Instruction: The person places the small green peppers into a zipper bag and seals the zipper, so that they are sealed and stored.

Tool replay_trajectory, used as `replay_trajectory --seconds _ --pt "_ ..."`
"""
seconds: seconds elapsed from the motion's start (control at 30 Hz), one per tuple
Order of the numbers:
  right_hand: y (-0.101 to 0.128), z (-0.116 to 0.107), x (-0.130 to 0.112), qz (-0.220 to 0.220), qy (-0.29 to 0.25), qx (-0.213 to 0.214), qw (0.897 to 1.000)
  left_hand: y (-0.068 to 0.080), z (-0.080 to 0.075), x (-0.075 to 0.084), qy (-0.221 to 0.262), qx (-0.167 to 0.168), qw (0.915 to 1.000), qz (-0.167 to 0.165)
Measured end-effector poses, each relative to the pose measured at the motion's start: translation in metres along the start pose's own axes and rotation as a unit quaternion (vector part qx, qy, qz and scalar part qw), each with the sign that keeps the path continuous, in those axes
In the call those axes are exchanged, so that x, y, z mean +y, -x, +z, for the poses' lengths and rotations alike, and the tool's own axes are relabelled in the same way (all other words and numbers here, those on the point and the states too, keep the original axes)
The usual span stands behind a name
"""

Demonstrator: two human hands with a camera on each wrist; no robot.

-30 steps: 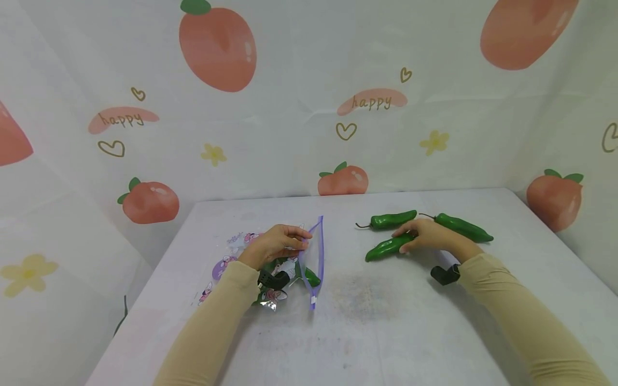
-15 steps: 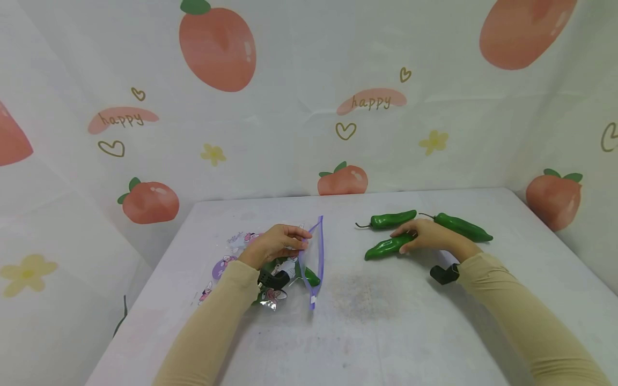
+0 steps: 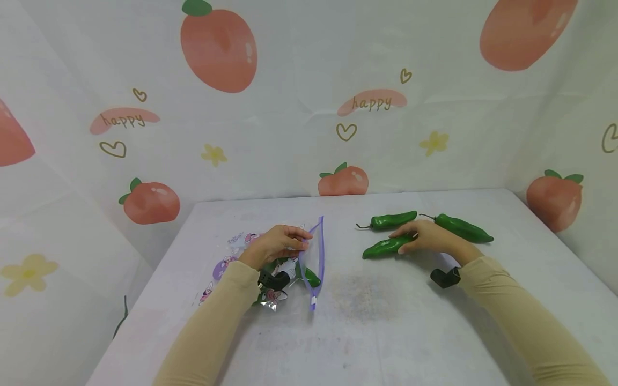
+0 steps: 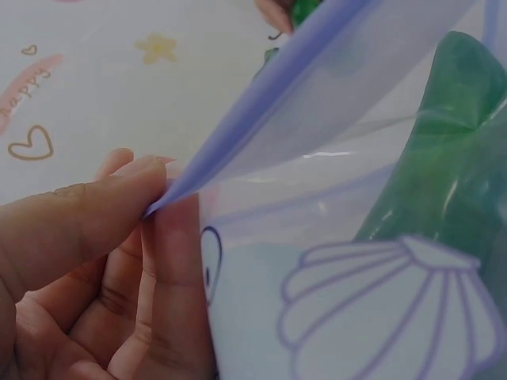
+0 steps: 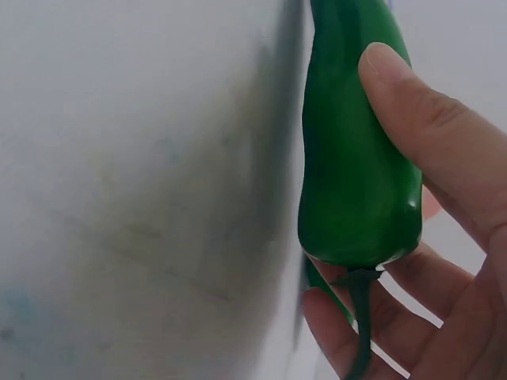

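Two hands work on a white table (image 3: pixel 367 327), whose near half lies bare in front of the person's sleeves. The left hand (image 3: pixel 275 245) pinches the purple zip edge of a clear printed bag (image 3: pixel 251 262) between thumb and fingers, lifting that edge so the mouth (image 3: pixel 316 257) faces right; the left wrist view shows the thumb (image 4: pixel 79 222) pressed on the strip. At least one green pepper (image 3: pixel 309 276) lies inside the bag. An open strip of tabletop separates the bag's mouth from the right hand (image 3: pixel 427 236), which grasps a green pepper (image 3: pixel 386 246) at its stem end, thumb on top and fingers curled beneath in the right wrist view; the tip points left toward the bag. Just behind it lie two more peppers, one (image 3: pixel 391 219) left of the hand, the other (image 3: pixel 463 228) to the right, partly behind it. Farther back, bare table runs to the rear edge, where the fruit-printed backdrop (image 3: pixel 309 107) rises.
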State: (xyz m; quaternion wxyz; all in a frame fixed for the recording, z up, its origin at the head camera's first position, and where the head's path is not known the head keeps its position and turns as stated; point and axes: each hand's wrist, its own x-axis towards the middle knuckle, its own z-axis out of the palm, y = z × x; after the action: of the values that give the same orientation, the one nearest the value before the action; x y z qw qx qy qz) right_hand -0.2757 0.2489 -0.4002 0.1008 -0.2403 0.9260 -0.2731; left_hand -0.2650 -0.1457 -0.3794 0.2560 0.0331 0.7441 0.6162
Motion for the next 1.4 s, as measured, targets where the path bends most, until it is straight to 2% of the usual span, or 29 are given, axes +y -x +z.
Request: replay_trajectory --seconds 0.7,1.4 --pt "0.008 -0.007 -0.019 -0.005 0.008 0.031 0.999 0.001 0.001 0.001 -0.002 0.003 1.0000 0.001" --pt "0.009 0.000 -0.030 -0.040 0.011 0.110 0.993 0.002 0.000 0.003 -0.005 0.000 1.0000 0.003"
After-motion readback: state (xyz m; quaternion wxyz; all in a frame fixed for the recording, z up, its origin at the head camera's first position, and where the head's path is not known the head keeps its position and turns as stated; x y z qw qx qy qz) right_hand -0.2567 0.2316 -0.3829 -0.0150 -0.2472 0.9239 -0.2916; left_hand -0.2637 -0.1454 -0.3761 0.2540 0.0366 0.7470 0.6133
